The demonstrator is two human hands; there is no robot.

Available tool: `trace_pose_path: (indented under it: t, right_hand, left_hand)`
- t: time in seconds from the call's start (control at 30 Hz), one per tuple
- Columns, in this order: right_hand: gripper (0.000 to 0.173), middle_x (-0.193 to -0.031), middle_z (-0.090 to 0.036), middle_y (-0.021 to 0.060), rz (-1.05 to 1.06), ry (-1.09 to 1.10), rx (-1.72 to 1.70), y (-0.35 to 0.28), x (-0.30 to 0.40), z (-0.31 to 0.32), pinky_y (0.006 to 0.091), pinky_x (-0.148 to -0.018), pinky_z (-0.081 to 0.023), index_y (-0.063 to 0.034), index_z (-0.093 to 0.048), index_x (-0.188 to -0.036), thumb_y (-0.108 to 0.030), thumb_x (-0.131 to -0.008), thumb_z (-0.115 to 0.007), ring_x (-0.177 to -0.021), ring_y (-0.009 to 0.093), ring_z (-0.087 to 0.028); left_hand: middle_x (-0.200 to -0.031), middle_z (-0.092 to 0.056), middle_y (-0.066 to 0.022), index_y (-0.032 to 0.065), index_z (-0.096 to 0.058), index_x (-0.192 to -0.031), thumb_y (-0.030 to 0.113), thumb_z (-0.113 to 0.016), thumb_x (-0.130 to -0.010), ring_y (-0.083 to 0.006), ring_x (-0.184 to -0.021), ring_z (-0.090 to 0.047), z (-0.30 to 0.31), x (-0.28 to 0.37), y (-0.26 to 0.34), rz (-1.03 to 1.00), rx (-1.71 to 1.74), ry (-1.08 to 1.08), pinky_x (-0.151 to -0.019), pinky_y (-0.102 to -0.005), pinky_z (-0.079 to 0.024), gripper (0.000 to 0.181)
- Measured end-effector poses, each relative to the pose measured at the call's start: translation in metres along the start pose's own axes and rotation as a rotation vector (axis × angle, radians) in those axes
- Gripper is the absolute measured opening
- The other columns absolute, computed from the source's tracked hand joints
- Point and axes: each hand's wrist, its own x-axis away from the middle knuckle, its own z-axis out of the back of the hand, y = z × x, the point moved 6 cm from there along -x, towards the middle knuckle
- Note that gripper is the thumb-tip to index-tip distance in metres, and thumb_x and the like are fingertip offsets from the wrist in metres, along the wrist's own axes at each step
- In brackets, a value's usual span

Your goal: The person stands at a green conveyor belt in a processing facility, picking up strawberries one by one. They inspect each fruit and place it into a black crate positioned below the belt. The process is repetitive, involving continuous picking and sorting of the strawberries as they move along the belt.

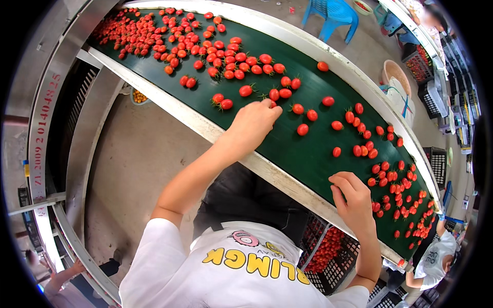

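Note:
A green conveyor belt (287, 154) carries many loose red cherry tomatoes (245, 91), some with green calyxes. My left hand (256, 121) reaches over the near rail, its fingertips closed around one cherry tomato (273, 104), which shows only partly between them. Other tomatoes lie just beyond those fingers. Above the belt's near side, farther right, my right hand (352, 198) hovers with fingers curled and thumb apart; nothing shows in it. Tomatoes (375, 207) lie just right of that hand. They are packed densely at the belt's far left and spread thinner in the middle.
A pale rail (185, 109) edges the belt in front of me. Below it stands a black plastic crate (335, 265) holding red tomatoes. A bowl of yellowish fruit (139, 97) sits under the left end. Beyond are a blue plastic chair (331, 17) and co-workers (437, 258).

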Motion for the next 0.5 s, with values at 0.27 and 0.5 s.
trace_pose_path:
  t: [0.27,0.5]
  right_hand:
    - [0.017,-0.094,-0.064,0.0122,0.012,-0.061,-0.005,-0.006,-0.017,-0.015,0.037,-0.071,-0.054,-0.0002,-0.065,-0.096,0.002,-0.079,-0.068,-0.083,0.03,-0.065]
    - [0.037,-0.124,-0.055,0.015,0.092,-0.004,0.164,0.005,-0.084,-0.038,0.0399,-0.095,-0.048,-0.0047,-0.06,-0.118,-0.005,-0.082,-0.069,-0.115,0.033,-0.055]
  left_hand:
    - [-0.086,-0.06,-0.0058,0.003,-0.059,-0.112,0.008,-0.047,-0.096,-0.0128,-0.071,-0.057,0.039,0.052,-0.03,0.382,1.159,0.24,-0.06,-0.0261,-0.047,0.021]
    - [-0.08,-0.046,-0.0016,0.005,-0.053,-0.096,0.023,-0.035,-0.103,-0.0066,-0.058,-0.035,0.036,0.077,-0.048,0.424,1.557,0.703,-0.049,-0.0213,-0.025,0.026]
